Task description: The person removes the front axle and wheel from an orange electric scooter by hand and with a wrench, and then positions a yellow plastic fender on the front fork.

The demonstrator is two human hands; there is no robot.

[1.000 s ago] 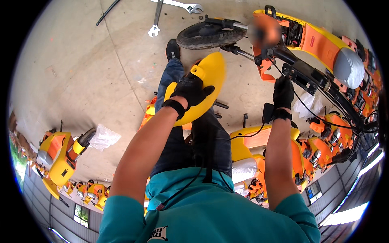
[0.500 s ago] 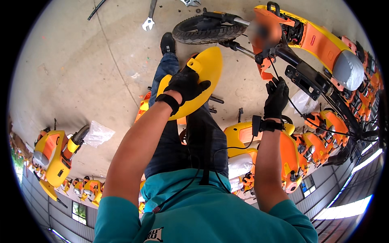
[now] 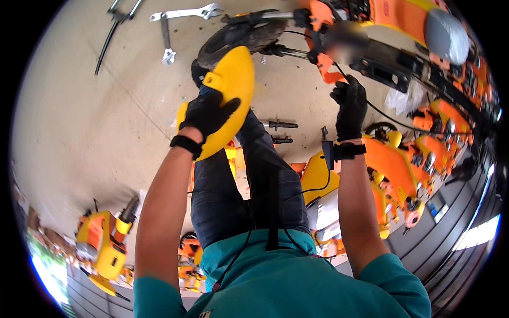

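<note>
My left hand [image 3: 208, 112], in a black glove, grips a curved yellow fender [image 3: 236, 95] with the thumb across its face. A hole shows in the tab near the fender's far left edge. My gloved right hand [image 3: 350, 108] is closed at a thin black cable [image 3: 389, 117], fingers curled where it passes. That cable runs from the front of an orange and yellow motorbike [image 3: 395, 24] to the right. Beyond the fender are the bike's black front tyre [image 3: 241, 38] and fork [image 3: 294, 52]. An orange bracket [image 3: 326, 69] sits just past my right fingertips.
Two adjustable wrenches lie on the concrete, one silver [image 3: 185, 13] and one dark-handled [image 3: 167, 42]. Loose fork legs [image 3: 280, 125] lie beyond my legs. Several orange and yellow bikes stand to the right, and another bike [image 3: 103, 241] is at the left. Clear plastic [image 3: 405, 100] lies at right.
The view has shifted, and both hands appear further left. The fender has come with my left hand and remains gripped. My right hand stays at the cable. More of the wrenches shows.
</note>
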